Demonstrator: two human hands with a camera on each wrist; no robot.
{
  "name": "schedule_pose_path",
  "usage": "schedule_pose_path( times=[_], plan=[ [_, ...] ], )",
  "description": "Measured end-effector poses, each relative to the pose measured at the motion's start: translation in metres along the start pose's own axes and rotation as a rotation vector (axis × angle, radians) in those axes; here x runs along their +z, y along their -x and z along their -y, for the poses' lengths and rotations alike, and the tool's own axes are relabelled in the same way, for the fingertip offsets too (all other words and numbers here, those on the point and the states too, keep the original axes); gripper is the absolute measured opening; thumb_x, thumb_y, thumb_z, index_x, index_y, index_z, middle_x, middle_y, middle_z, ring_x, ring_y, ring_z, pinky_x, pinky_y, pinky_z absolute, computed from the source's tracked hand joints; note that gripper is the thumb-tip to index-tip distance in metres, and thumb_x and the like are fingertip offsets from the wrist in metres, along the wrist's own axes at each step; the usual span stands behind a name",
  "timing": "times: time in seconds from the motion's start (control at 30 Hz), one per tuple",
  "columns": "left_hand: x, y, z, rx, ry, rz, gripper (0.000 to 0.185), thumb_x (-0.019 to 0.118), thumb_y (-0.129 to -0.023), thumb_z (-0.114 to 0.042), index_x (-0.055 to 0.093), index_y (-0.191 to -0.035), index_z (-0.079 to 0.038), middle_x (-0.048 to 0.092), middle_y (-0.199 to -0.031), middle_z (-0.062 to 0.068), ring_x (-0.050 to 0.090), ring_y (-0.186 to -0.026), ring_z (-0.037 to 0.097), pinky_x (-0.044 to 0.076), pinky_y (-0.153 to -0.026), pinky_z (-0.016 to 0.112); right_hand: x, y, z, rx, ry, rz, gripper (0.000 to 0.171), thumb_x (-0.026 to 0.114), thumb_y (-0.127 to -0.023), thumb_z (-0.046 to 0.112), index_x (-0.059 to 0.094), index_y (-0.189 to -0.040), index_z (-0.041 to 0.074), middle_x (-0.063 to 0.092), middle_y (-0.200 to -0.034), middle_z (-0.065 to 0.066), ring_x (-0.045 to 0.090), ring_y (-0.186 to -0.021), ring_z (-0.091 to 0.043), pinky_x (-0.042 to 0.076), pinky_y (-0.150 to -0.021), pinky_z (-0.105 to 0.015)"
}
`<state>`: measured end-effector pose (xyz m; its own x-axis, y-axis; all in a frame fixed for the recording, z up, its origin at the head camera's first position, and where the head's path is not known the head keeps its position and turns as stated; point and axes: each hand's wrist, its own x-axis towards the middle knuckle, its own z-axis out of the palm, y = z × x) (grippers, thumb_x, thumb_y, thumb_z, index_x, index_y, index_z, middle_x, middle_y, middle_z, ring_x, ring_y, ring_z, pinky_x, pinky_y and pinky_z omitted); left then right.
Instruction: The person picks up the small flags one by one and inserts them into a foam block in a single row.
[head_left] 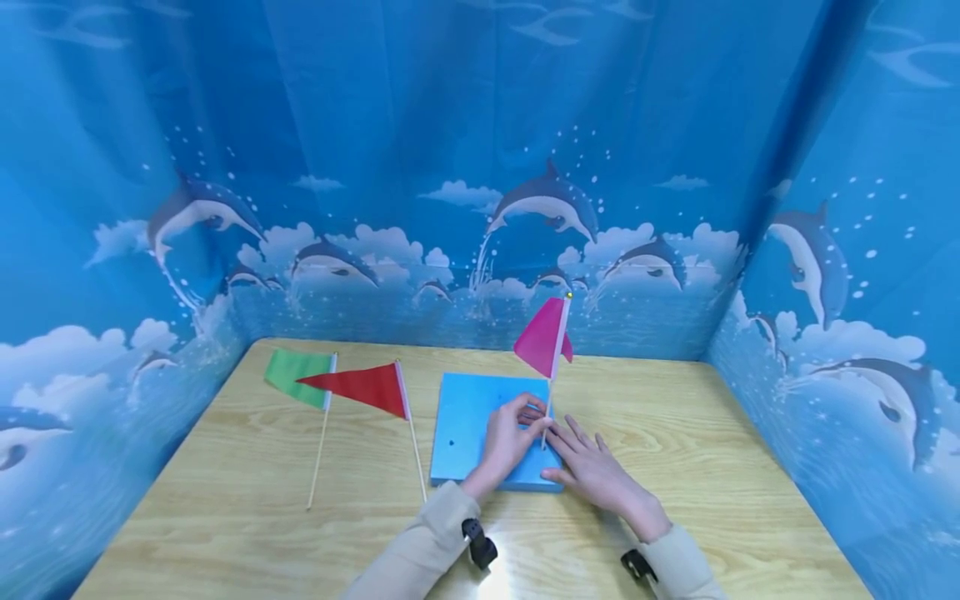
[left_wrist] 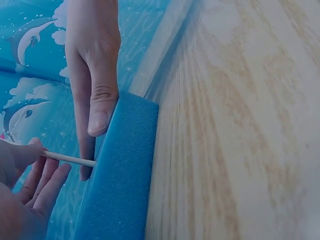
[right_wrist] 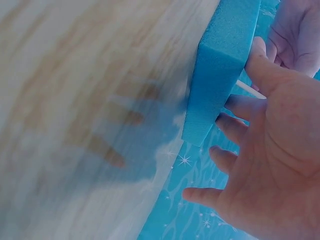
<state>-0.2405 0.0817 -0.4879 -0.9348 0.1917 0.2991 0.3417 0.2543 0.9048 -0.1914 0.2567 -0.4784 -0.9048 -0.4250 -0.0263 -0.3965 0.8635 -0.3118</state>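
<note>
A pink flag (head_left: 542, 337) on a thin white stick (left_wrist: 70, 159) stands upright in a blue foam block (head_left: 480, 425) at the middle of the wooden table (head_left: 247, 500). My left hand (head_left: 528, 414) pinches the stick low down, just above the foam. To its right, my right hand (head_left: 581, 454) lies with straight fingers on the block's near right corner. In the left wrist view the right hand's thumb (left_wrist: 100, 115) presses on the foam's edge (left_wrist: 125, 175). The right wrist view shows the block (right_wrist: 222, 65), the stick (right_wrist: 250, 90) and spread fingers (right_wrist: 240, 107).
A green flag (head_left: 294, 373) and a red flag (head_left: 360, 386) lie flat on the table left of the block, sticks pointing toward me. Blue dolphin-print curtain (head_left: 480, 208) walls the table at the back and both sides.
</note>
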Motion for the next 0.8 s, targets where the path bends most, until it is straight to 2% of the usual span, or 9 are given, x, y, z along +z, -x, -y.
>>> schedule_pose_path(
  times=[0.1, 0.33, 0.57, 0.8],
  plan=[
    [0.0003, 0.0002, 0.0004, 0.018, -0.018, 0.0, 0.014, 0.074, -0.094, -0.016, 0.072, -0.106, -0.009, 0.076, -0.099, 0.006, 0.074, -0.091, 0.018, 0.06, -0.08, 0.026, -0.0002, -0.0002, 0.0, 0.0, 0.003, -0.003, 0.069, 0.057, -0.102, 0.043, 0.038, -0.154, 0.002, 0.033, -0.162, -0.017, 0.016, -0.152, -0.044, 0.016, -0.112, -0.079],
    [0.001, 0.0006, 0.0016, 0.018, 0.013, 0.002, 0.013, 0.073, -0.094, -0.01, 0.073, -0.107, -0.006, 0.076, -0.1, 0.008, 0.074, -0.089, 0.019, 0.06, -0.072, 0.02, -0.0001, -0.0002, 0.0006, 0.0, 0.005, 0.0, 0.068, 0.056, -0.103, 0.043, 0.038, -0.155, 0.003, 0.033, -0.162, -0.016, 0.016, -0.152, -0.044, 0.016, -0.112, -0.079],
    [0.0018, 0.0001, 0.002, 0.031, -0.035, 0.005, 0.015, 0.074, -0.094, -0.014, 0.073, -0.108, -0.008, 0.076, -0.101, 0.004, 0.073, -0.092, 0.016, 0.06, -0.083, 0.025, 0.001, -0.0007, -0.0003, 0.007, 0.001, 0.002, 0.069, 0.057, -0.102, 0.043, 0.037, -0.155, 0.003, 0.032, -0.163, -0.016, 0.015, -0.153, -0.043, 0.016, -0.113, -0.078],
    [0.0041, -0.0013, 0.0015, 0.027, -0.005, 0.005, 0.017, 0.075, -0.093, -0.013, 0.073, -0.108, -0.005, 0.076, -0.099, 0.005, 0.072, -0.092, 0.015, 0.059, -0.077, 0.019, 0.0016, -0.001, -0.0004, 0.004, 0.0, -0.005, 0.07, 0.058, -0.102, 0.043, 0.037, -0.155, 0.002, 0.033, -0.162, -0.017, 0.015, -0.152, -0.044, 0.016, -0.113, -0.078]
  ],
)
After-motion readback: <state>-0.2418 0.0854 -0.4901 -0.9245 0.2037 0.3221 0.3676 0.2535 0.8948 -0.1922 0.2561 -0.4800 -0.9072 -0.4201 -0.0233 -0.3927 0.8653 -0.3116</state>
